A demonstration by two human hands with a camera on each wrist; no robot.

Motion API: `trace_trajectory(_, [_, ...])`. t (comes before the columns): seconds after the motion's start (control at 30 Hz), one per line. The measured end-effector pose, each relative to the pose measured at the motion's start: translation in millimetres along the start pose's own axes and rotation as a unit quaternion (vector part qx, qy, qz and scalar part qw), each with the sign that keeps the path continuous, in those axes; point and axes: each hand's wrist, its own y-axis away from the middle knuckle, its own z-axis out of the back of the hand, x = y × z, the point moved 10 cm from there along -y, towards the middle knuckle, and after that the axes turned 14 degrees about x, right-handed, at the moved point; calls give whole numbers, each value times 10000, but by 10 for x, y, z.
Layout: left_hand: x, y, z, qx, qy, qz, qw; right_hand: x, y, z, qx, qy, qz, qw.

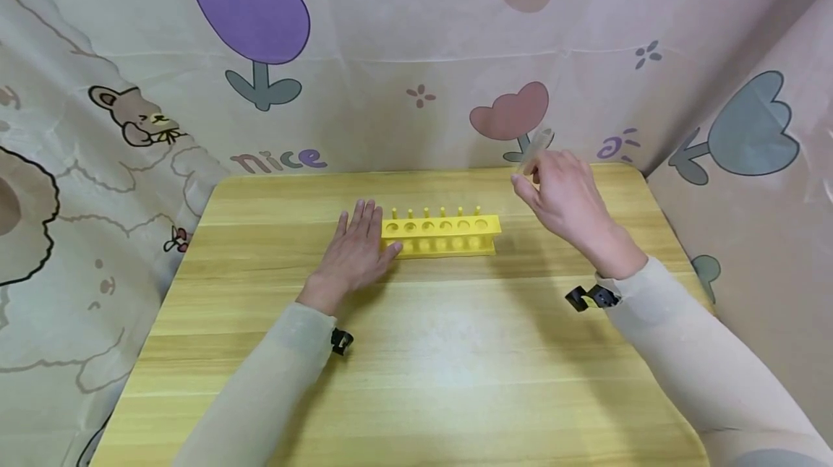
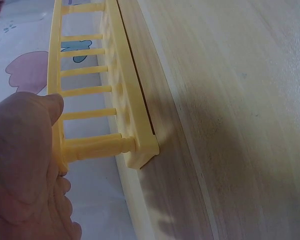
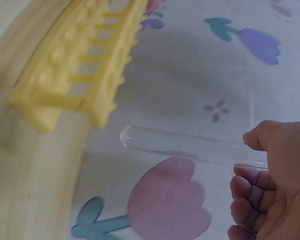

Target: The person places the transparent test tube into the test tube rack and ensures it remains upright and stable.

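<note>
The right hand (image 1: 565, 196) pinches a tube (image 3: 185, 145) between thumb and fingers, in the air above the back right part of the table (image 1: 455, 366). The tube is clear glass or plastic, smooth and round, with a closed rounded end that points away from the grip; in the head view it is blurred and stands tilted above the fingers. The rack (image 1: 442, 234) lies to the left of this hand and lower, near the middle of the table, and its long axis runs left to right. It is yellow plastic with one row of round holes on top and thin pegs behind them. The right hand is the one nearer to the right end of the rack. The left hand (image 1: 354, 254) lies flat with fingers spread, and it touches the left end of the rack. The table is light wood with visible grain.
</note>
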Motion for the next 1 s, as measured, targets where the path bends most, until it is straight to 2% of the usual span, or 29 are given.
trace_trajectory(0.13, [11,-3,-3,8,-18,0,10000,203,-49,45,-77,-95,187,9998])
trace_trajectory(0.33, [17,-6,-3,-36,-20,-16,10000,376,-115,-112,121,-231,240,9994])
trace_trajectory(0.47, [13,-8,-2,-68,-3,-26,10000,414,-130,-240,325,-311,165,9989])
trace_trajectory(1.0, [14,-5,-3,-8,-29,0,10000,468,-123,-488,489,-281,265,9981])
